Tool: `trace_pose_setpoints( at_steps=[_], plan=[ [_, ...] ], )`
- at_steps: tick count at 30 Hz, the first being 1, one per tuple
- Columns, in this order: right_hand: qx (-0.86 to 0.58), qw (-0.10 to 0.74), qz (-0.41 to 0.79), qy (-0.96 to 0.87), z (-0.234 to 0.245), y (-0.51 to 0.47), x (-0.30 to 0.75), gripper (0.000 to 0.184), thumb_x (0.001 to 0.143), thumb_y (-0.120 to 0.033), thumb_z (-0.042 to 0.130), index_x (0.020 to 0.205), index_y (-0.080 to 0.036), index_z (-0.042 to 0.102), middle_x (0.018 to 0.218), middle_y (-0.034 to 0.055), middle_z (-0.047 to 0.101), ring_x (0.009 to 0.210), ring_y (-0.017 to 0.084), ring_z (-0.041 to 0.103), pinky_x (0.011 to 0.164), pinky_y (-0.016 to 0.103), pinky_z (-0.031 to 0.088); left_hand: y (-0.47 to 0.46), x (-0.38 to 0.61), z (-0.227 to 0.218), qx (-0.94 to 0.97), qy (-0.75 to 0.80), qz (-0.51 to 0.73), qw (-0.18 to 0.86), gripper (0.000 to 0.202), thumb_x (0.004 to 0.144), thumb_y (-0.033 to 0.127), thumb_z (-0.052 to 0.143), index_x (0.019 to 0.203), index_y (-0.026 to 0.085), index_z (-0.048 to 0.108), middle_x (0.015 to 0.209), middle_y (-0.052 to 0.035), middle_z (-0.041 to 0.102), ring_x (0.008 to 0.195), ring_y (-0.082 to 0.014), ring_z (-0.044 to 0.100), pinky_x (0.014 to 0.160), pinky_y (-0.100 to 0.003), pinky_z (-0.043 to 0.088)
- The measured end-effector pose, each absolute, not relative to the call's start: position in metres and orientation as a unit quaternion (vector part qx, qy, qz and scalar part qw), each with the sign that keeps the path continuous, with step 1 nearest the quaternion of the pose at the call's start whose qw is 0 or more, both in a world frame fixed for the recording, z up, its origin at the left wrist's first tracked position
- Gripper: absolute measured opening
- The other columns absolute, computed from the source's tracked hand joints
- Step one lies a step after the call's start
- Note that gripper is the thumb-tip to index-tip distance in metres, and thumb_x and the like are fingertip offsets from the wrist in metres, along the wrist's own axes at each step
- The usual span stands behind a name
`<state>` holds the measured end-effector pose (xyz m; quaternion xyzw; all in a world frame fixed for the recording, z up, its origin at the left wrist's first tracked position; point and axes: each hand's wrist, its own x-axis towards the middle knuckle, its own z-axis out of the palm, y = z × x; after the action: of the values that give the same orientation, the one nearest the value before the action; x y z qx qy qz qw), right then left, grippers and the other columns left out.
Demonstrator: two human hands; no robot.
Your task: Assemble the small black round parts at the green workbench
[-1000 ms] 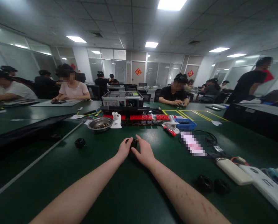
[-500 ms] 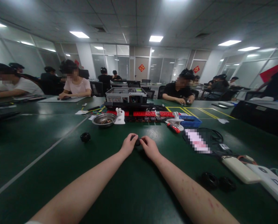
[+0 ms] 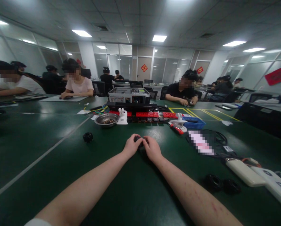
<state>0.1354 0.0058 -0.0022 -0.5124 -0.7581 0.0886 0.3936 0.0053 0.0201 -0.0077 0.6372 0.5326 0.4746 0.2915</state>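
The hands sit closer together than a second ago, left hand (image 3: 131,146) and right hand (image 3: 152,149) both curled tight on the small black part (image 3: 140,140) between their fingertips, equally near it, mid-bench (image 3: 183,157), its axis hidden.

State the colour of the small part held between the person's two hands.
Black; the small part shows best in the head view.

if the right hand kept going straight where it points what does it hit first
Likely the small black part that the right hand touches, then the left hand just beyond; depth is unclear.
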Motion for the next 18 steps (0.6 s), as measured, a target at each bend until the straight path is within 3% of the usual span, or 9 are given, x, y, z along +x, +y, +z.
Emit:
trace_pose_setpoints(
  at_steps=[4,8,13,18],
  plan=[
    [-0.559,0.378,0.173,-0.717,-0.007,0.013,0.140,0.047,0.083,-0.045,0.024,0.062,-0.017,0.055,0.060,0.0023,0.056,0.059,0.014,0.050,0.054,0.024,0.034,0.011,0.008,-0.001,0.674,0.505,0.496,0.210,0.026,0.067,0.027,0.051,0.091,0.018,0.047,0.086,-0.0038,0.054,0.081,-0.0160,0.051,0.076,-0.029,0.039],
    [-0.542,0.400,0.247,-0.697,-0.010,0.013,0.142,0.053,0.082,-0.049,0.020,0.056,-0.017,0.052,0.052,0.0002,0.051,0.052,0.012,0.048,0.051,0.023,0.033,0.003,0.012,0.001,0.703,0.472,0.494,0.197,0.029,0.069,0.027,0.049,0.095,0.017,0.044,0.091,-0.0049,0.051,0.086,-0.0163,0.049,0.079,-0.030,0.038],
    [-0.514,0.452,0.239,-0.689,-0.008,0.009,0.141,0.045,0.082,-0.047,0.026,0.064,-0.016,0.053,0.057,0.0008,0.052,0.056,0.012,0.050,0.054,0.023,0.036,0.001,0.015,0.000,0.694,0.457,0.506,0.233,0.026,0.075,0.034,0.042,0.095,0.017,0.044,0.090,-0.0055,0.051,0.084,-0.0161,0.050,0.077,-0.030,0.040],
    [-0.470,0.450,0.172,-0.740,-0.005,0.009,0.142,0.028,0.079,-0.033,0.040,0.099,-0.017,0.051,0.089,0.0056,0.057,0.080,0.016,0.051,0.070,0.028,0.039,0.014,0.016,-0.005,0.576,0.473,0.503,0.438,0.036,0.076,0.047,0.034,0.094,0.017,0.041,0.074,-0.0034,0.054,0.058,-0.0134,0.054,0.051,-0.026,0.044]
  ],
)
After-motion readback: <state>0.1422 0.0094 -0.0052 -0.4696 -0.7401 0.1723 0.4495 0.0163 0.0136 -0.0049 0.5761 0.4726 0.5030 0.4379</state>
